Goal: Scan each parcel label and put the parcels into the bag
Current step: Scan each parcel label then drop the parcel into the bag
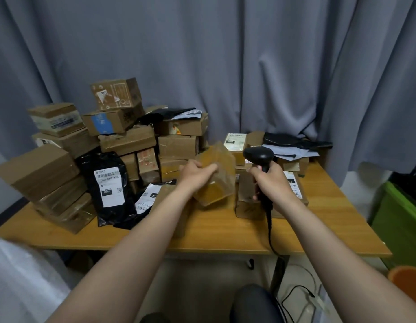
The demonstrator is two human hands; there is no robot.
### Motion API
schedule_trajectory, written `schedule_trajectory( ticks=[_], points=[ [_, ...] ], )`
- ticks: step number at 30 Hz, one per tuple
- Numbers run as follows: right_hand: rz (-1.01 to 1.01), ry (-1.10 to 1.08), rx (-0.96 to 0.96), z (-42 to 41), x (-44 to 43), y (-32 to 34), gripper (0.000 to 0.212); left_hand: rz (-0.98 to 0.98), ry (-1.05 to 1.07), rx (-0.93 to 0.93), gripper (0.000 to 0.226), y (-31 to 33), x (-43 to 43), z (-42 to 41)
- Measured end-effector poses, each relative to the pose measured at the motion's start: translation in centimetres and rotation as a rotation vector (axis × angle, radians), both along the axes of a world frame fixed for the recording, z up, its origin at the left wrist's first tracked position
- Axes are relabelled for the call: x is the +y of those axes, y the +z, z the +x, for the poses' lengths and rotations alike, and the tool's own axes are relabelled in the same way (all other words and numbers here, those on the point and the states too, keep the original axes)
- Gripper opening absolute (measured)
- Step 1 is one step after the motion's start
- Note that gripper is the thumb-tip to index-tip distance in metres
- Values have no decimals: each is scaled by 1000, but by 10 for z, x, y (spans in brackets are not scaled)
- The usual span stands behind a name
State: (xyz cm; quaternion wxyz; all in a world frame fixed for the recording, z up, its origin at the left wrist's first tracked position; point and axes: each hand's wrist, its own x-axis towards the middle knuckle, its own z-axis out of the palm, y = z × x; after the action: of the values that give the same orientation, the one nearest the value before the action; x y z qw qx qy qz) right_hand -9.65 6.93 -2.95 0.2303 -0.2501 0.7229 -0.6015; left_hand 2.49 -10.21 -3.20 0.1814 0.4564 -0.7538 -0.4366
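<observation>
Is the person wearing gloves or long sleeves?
No. The left hand and right hand are bare, with no gloves. The left forearm and right forearm are uncovered too: no sleeves, watch or bracelet in view.

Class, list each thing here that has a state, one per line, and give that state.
Parcel: held above the table, blurred.
Left hand: grips the parcel.
Scanner: upright, off the table.
Right hand: grips the scanner.
Cord: hangs over the table edge.
Black mailer: leans on boxes, label showing.
</observation>
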Motion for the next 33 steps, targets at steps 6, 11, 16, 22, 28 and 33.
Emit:
schedule_trajectory(
  ticks=[6, 11, 16, 22, 28, 33],
  points=[
    [-149, -47, -25, 21, -17, 15, 29, 240, -9, 352, 52, 41, 2, 41],
    [-167, -1, -26, 40, -29, 27, 26, 438, -82, 522, 43, 61, 4, 68],
    [-194, 32, -52, 58, -33, 38, 37, 476, -141, 588, 40, 66, 5, 82],
    [-198, -8, 148, 66, -29, 49, 37, 167, -95, 511, 58, 71, 9, 94],
    [-188, 37, 292, 73, -30, 47, 34, 92, -99, 322, 41, 71, 5, 101],
    [-166, 59, 411, 82, -33, 44, 44, 59, -121, 236, 45, 68, 7, 101]
  ],
)
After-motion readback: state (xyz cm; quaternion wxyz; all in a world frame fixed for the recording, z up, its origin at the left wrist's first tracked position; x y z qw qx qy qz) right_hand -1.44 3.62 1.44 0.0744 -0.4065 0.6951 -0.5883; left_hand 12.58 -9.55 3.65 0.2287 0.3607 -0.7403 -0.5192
